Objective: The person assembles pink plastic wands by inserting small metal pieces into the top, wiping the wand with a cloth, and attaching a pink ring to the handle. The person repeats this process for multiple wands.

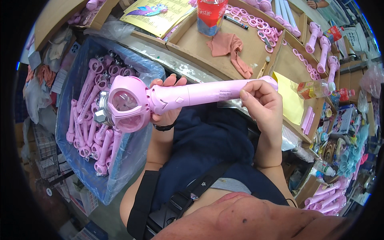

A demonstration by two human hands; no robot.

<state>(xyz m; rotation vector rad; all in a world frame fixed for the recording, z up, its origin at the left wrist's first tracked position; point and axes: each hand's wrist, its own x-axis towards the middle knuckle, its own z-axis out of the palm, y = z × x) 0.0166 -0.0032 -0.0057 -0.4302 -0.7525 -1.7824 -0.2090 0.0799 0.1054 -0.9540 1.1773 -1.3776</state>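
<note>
A pink toy wand [212, 92] lies sideways across the view, held in front of my chest. Its wide, pierced head [129, 105] points left, with a clear window in it and a silver faceted knob [103, 116] at the far left end. My left hand [168, 118] wraps round the handle just below the head, fingertips showing above and below. Toward the handle's right end, my right hand [265, 106] grips it with thumb and bent fingers, beside some small print. The fingers' undersides are partly hidden by the wand.
At left, a bin lined with blue plastic [108, 188] holds several similar pink wands [86, 120]. Ahead, cardboard trays [188, 50] hold pink rings [266, 34], a salmon cloth [230, 50] and a red bag [210, 18]. A drink bottle [314, 89] lies by yellow paper [289, 100].
</note>
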